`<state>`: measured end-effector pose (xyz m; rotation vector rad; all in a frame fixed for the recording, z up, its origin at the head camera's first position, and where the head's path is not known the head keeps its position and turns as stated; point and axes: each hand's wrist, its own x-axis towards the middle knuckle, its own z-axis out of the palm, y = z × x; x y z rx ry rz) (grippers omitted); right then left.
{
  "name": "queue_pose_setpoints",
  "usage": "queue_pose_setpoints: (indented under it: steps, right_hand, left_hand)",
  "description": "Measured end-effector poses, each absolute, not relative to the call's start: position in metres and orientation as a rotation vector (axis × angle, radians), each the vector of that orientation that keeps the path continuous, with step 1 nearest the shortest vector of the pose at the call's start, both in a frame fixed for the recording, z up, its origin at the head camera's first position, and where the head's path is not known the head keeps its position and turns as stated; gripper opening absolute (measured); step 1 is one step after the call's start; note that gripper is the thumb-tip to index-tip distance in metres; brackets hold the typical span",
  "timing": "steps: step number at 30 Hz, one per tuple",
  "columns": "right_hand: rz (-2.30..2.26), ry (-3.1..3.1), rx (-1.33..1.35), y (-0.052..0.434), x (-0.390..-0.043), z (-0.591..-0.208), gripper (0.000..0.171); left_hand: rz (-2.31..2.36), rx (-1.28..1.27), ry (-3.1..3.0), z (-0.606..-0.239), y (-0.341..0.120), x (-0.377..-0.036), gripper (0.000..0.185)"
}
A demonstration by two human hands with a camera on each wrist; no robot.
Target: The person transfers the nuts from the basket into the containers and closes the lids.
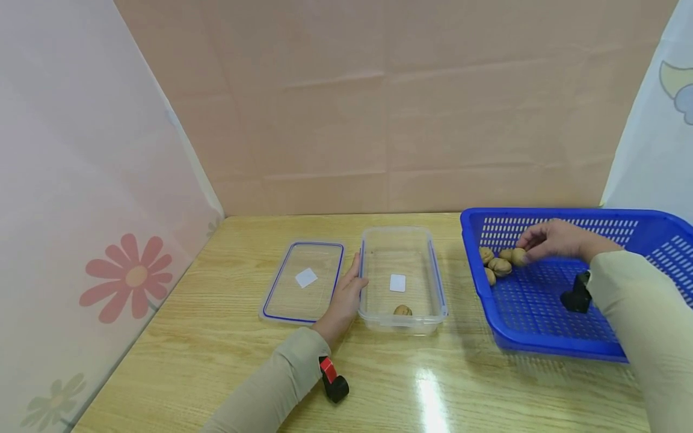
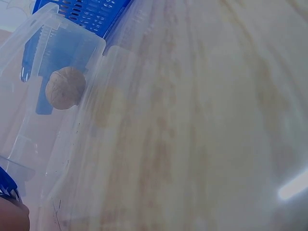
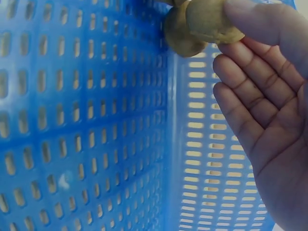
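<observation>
A clear plastic container (image 1: 400,229) stands mid-table with one walnut (image 1: 402,310) near its front wall. My left hand (image 1: 357,270) rests with straight fingers against the container's left side. The left wrist view shows that walnut (image 2: 65,87) through the clear container wall (image 2: 72,43). At the right, a blue basket (image 1: 541,211) holds several walnuts (image 1: 498,266) in its left corner. My right hand (image 1: 522,249) reaches into the basket and pinches a walnut (image 1: 518,257). In the right wrist view the pinched walnut (image 3: 207,21) sits at my fingertips (image 3: 231,57), with another walnut (image 3: 178,38) behind it by the basket wall (image 3: 96,120).
The container's flat lid (image 1: 303,281) with a blue seal lies left of my left hand. Pink and white panels wall in the wooden table (image 1: 216,355) at the back and both sides. The basket (image 2: 86,14) stands close to the container's right side.
</observation>
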<state>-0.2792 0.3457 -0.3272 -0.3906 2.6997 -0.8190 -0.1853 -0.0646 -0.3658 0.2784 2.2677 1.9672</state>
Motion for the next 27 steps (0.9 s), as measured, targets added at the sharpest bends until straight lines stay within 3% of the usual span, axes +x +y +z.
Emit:
queue_pose_setpoints:
  steps: [20,27]
  right_hand:
    - [-0.931,2.702,-0.513,0.322,-0.281,-0.306,0.025]
    - [-0.997,2.705,-0.508,0.312,-0.279,-0.298,0.031]
  left_hand:
    - [1.978,0.308,2.249,-0.367,-0.067,-0.186,0.058]
    - [1.964,0.276,2.276,-0.366,-0.066,-0.185,0.059]
